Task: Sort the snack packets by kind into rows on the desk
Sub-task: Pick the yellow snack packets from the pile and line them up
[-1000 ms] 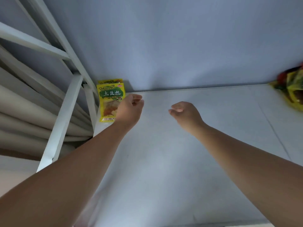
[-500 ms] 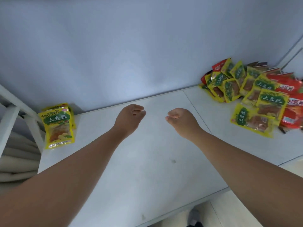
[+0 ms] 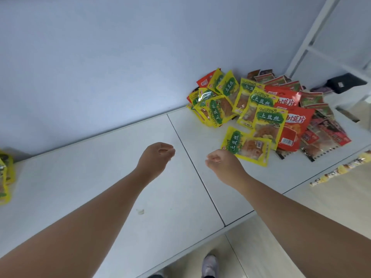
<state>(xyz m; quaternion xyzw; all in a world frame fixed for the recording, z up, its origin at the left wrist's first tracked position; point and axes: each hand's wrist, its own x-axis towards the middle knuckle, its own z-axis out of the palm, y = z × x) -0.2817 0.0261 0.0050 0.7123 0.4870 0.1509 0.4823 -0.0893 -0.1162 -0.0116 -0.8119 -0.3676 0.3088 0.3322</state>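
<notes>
So the view has swung right over the last second. A second ago my left hand (image 3: 155, 159) was over at the yellow packets by the left edge (image 3: 5, 177). Now those are barely in shot and the big pile (image 3: 271, 109) fills the right side of the desk (image 3: 90, 183). Both hands came across with the turn and hover over the middle, on either side of the seam (image 3: 186, 151).

I read that as one drop-off done and the trip back for the next packet. The row on the left has only just been started and nearly everything is still heaped, so it's early days.

Fingers on both hands are loosely curled with nothing in them. My right hand (image 3: 222, 165) is just beside the nearest yellow packet (image 3: 247, 146), and I can't tell if the knuckles touch its corner.

That packet lies flat on the desk at the near edge of the pile. Its long axis runs roughly left to right, dipping a bit toward me at the right end. The green label end points left at my hand, so the print reads sideways. The one behind it (image 3: 269, 125) has its top toward the wall, partly over the red packets (image 3: 291, 121).
</notes>
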